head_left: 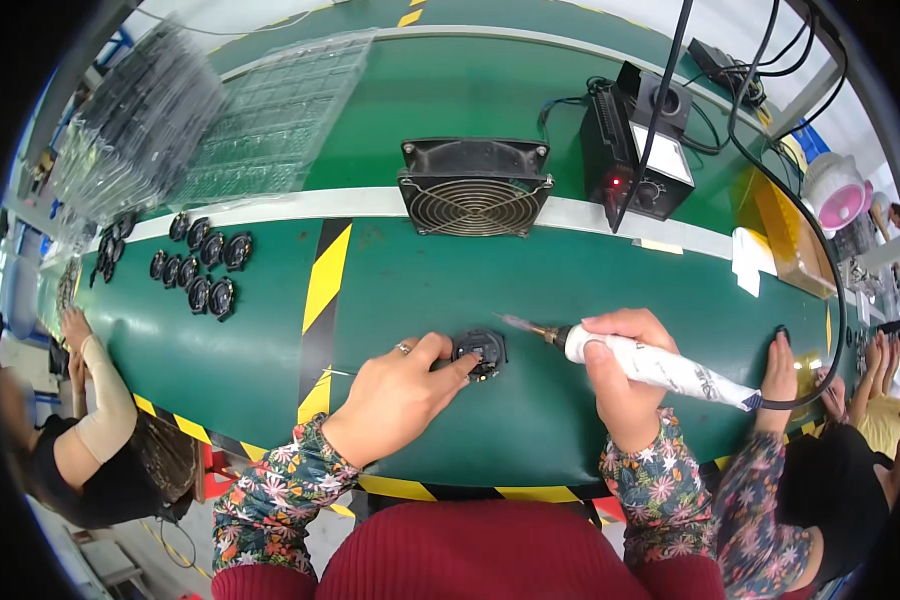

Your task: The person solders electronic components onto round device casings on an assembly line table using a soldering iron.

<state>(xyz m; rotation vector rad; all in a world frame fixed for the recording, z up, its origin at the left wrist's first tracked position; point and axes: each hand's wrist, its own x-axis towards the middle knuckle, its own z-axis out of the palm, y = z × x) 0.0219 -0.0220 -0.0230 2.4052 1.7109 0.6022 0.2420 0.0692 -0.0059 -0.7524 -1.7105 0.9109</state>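
My left hand (395, 390) has its fingers closed on a small round black part (482, 346) lying on the green mat; one fingertip presses into its open inner side. A thin light strand (341, 373) shows beside that hand, and I cannot tell what it is. My right hand (625, 370) grips a soldering iron (660, 371) with a white-wrapped handle. Its narrow tip points left and sits just above the part, apart from it. A black cable runs from the handle's end up the right side.
A black fan (476, 190) stands ahead, beside a black soldering station (635, 150) with a red light. Several round black parts (198, 262) lie left, near stacked clear trays (135, 120). A yellow box (785, 230) is at right. Co-workers' arms (105, 400) show at both sides.
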